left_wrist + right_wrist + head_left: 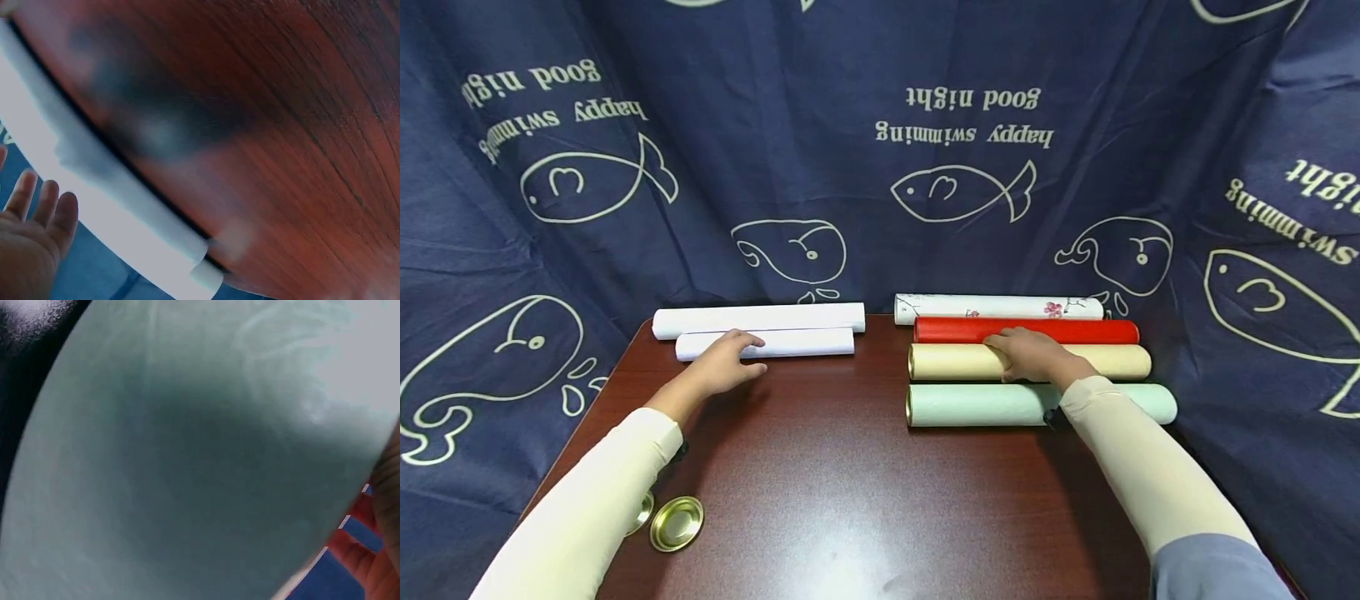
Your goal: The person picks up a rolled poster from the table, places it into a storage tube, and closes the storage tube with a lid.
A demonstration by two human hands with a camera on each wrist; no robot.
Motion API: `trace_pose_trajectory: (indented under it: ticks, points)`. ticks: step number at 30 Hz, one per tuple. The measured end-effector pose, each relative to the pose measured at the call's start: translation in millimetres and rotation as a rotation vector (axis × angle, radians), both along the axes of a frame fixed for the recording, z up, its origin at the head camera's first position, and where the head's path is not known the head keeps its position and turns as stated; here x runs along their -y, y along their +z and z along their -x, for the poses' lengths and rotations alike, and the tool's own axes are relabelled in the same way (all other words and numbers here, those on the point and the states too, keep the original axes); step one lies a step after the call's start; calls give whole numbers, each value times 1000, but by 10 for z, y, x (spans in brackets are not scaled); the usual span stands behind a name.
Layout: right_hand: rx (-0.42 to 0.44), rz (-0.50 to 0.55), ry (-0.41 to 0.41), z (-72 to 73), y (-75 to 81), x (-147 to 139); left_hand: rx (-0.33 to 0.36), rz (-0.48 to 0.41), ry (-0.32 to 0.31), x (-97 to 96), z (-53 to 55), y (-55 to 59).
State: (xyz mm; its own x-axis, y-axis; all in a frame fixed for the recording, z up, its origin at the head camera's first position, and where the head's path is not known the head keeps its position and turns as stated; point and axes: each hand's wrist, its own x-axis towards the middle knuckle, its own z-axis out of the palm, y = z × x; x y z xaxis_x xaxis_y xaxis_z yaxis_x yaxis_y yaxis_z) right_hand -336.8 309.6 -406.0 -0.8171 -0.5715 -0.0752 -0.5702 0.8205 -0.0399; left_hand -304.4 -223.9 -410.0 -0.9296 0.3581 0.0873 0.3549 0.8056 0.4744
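Your left hand (722,364) is released, fingers parted over the smooth, shorter white roll (805,343), though contact can't be told. Your right hand (1033,357) straddles the cream tube (955,362), thumb on its near side and fingertips by the glossy red tube (936,331); you can't tell whether it grips. The cream cylinder lies between that and the pale green tube (977,406) on the shiny, wood-grained table (820,475).

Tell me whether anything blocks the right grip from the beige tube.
Nothing visible does: the right grip is over the beige tube. The red tube lies beyond and the green tube nearer the person, neither in between.
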Motion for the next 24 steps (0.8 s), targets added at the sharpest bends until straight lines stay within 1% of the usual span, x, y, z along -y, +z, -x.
trace_pose_trajectory:
  ticks: [2,3,7,9,12,14,18,22,24]
  points:
    - [7,27,3,0,15,-3,-19,22,30,-23,43,-35]
    - [24,50,0,0,30,-3,-31,30,45,-30,61,-48]
    - [52,168,-13,26,100,-23,-92,76,117,-38,110,-91]
    - [54,216,-39,54,126,-41,-112,106,151,-21,126,-112]
    - [27,256,-84,117,136,-69,-142,159,177,18,159,-152]
    - [33,277,-128,163,131,-77,-158,192,177,35,183,-178]
    - [65,288,-203,253,107,-96,-194,235,149,11,236,-242]
    - [103,279,-243,314,72,-113,-206,274,113,-52,249,-307]
    - [109,272,-255,331,59,-111,-207,288,106,-72,239,-314]
